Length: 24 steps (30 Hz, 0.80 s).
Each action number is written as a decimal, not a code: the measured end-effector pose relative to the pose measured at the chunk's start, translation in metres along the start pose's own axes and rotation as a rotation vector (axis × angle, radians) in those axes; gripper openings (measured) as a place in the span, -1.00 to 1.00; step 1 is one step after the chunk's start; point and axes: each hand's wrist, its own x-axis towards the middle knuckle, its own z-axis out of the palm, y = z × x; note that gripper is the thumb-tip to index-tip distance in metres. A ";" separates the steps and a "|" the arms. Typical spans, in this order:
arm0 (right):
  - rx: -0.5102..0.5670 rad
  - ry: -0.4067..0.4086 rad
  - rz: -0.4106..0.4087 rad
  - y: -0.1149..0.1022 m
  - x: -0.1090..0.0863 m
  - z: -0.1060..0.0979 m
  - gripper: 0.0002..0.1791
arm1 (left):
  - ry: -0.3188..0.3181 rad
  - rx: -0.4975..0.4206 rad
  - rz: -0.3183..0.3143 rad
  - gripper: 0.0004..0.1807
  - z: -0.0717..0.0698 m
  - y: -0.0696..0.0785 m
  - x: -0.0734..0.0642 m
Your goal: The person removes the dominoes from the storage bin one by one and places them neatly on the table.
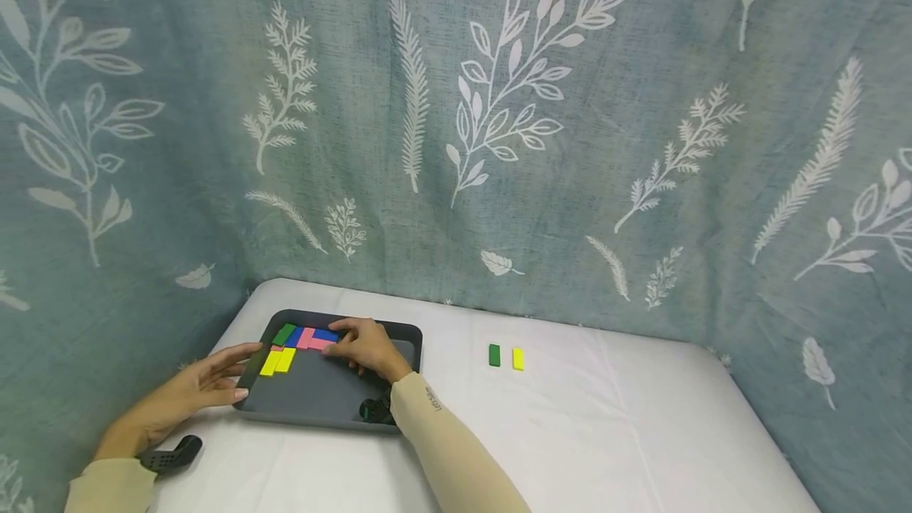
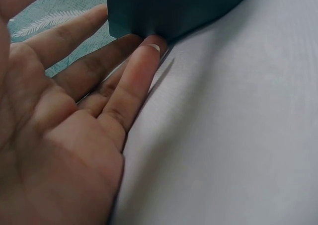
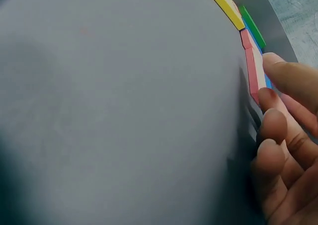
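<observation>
In the head view, a dark grey tray [image 1: 321, 402] holds flat rectangular blocks along its far left side: yellow blocks [image 1: 278, 362], a green block [image 1: 286, 335], a blue block [image 1: 327, 335] and pink blocks [image 1: 305, 338]. My right hand [image 1: 368, 347] reaches into the tray, thumb and forefinger around the rightmost pink block [image 3: 257, 75] and the blue one behind it; the right wrist view shows fingertips at the pink block's end. At the tray's left side, my left hand [image 1: 192, 388] rests with fingers extended, touching the outer wall [image 2: 174, 11].
To the right of the tray, a loose green block [image 1: 495, 355] and a loose yellow block [image 1: 518, 359] lie on the white cloth [image 1: 606, 434]. A leaf-patterned curtain [image 1: 442, 141] hangs along the back and sides. Black wrist cameras sit on both wrists.
</observation>
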 end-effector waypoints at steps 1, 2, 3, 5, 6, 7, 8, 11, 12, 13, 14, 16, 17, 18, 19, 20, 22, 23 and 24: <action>-0.009 -0.003 0.005 0.000 0.000 0.001 -0.49 | 0.000 0.002 -0.002 -0.18 0.001 0.001 0.000; -0.021 -0.003 0.008 0.000 0.000 0.001 -0.47 | 0.002 0.003 -0.007 -0.18 0.001 0.002 0.000; -0.031 -0.002 0.011 0.001 0.001 0.002 -0.47 | 0.002 0.002 -0.006 -0.18 0.002 0.002 -0.001; -0.054 0.000 0.016 0.000 0.001 0.003 -0.45 | 0.005 -0.001 -0.011 -0.18 0.003 0.004 -0.001; -0.070 0.000 0.016 0.000 0.001 0.003 -0.45 | 0.005 -0.002 -0.012 -0.18 0.003 0.004 -0.001; -0.085 0.000 0.016 -0.001 0.002 0.003 -0.45 | 0.006 -0.002 -0.011 -0.18 0.003 0.004 -0.001; -0.098 0.001 0.012 -0.001 0.002 0.004 -0.45 | 0.005 -0.003 -0.010 -0.18 0.003 0.004 -0.001; -0.131 0.006 0.001 -0.002 0.004 0.005 -0.48 | 0.006 -0.003 -0.008 -0.18 0.001 0.003 -0.001; -0.138 0.010 0.000 -0.002 0.004 0.006 -0.50 | 0.007 -0.003 -0.007 -0.17 0.001 0.003 -0.002; -0.141 0.016 0.000 -0.002 0.005 0.007 -0.51 | 0.008 -0.003 -0.006 -0.17 0.000 0.003 -0.002; -0.143 0.021 -0.002 -0.002 0.005 0.007 -0.52 | 0.008 -0.003 -0.005 -0.17 0.000 0.002 -0.002; -0.152 0.034 0.003 -0.002 0.005 0.009 -0.52 | 0.009 -0.002 -0.003 -0.17 -0.001 0.001 -0.002; -0.157 0.040 0.007 -0.003 0.006 0.009 -0.52 | 0.006 -0.002 0.002 -0.17 -0.001 0.000 -0.001; -0.166 0.045 0.013 -0.003 0.006 0.010 -0.51 | 0.007 -0.003 0.000 -0.18 -0.001 0.000 -0.001; -0.175 0.049 0.019 -0.003 0.007 0.010 -0.51 | 0.005 0.000 0.002 -0.18 -0.001 -0.001 0.000; -0.184 0.054 0.025 -0.003 0.007 0.010 -0.51 | 0.006 0.000 -0.002 -0.18 -0.001 -0.002 0.000; -0.201 0.065 0.033 -0.003 0.008 0.011 -0.51 | 0.004 -0.001 -0.006 -0.17 -0.001 -0.002 0.002; -0.208 0.069 0.035 -0.004 0.008 0.011 -0.51 | 0.003 -0.001 -0.006 -0.17 -0.001 -0.003 0.003; -0.215 0.073 0.033 -0.004 0.008 0.011 -0.52 | 0.006 -0.004 -0.014 -0.17 -0.001 -0.003 0.003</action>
